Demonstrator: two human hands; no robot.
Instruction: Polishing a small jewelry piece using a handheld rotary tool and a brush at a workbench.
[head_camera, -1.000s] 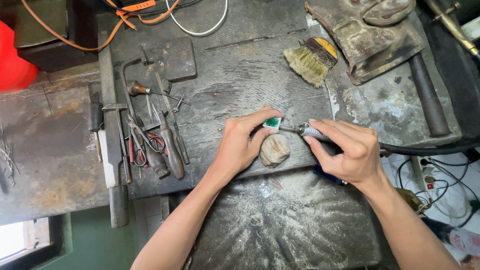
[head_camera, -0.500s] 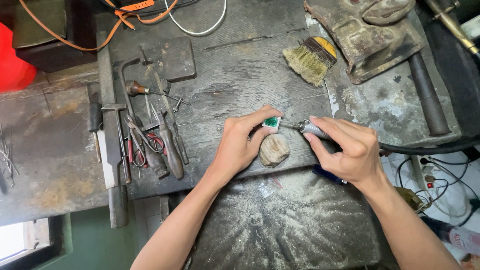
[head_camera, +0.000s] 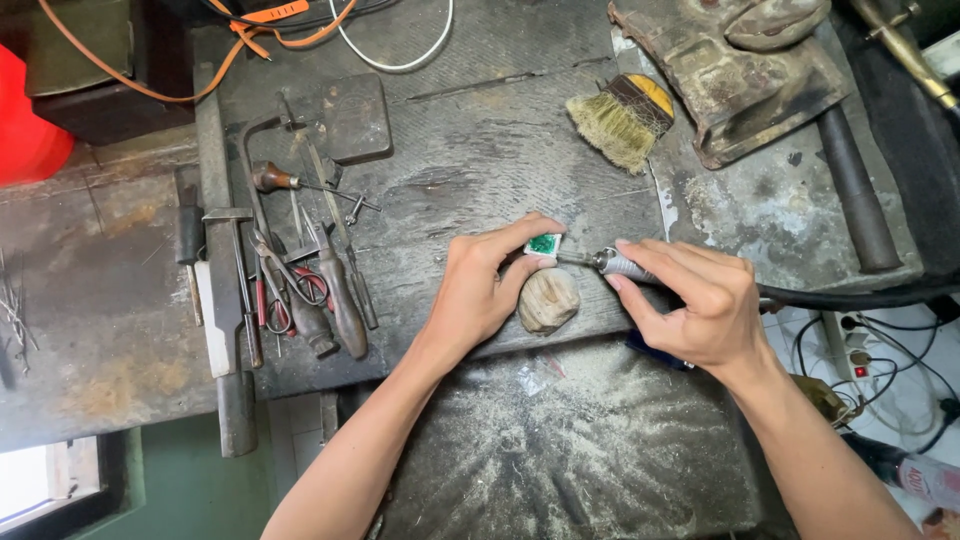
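Note:
My left hand (head_camera: 485, 290) pinches a small green and white stone piece (head_camera: 545, 245) against a rounded wooden bench peg (head_camera: 548, 300) at the edge of the dark workbench (head_camera: 470, 160). My right hand (head_camera: 695, 305) grips a metal rotary handpiece (head_camera: 620, 264) like a pen, and its thin bit touches the right side of the stone piece. A black flexible shaft (head_camera: 850, 297) runs from the handpiece off to the right.
Hand tools lie in a cluster at the left: saw frame, pliers (head_camera: 330, 295), red-handled snips, files. A bristle brush (head_camera: 625, 120) and a worn leather pouch (head_camera: 730, 60) sit at the back right. A dusty apron tray (head_camera: 560, 450) hangs below the bench.
Both hands hold nearly the same pose; the handpiece tip has stayed against the stone piece with only slight shifts.

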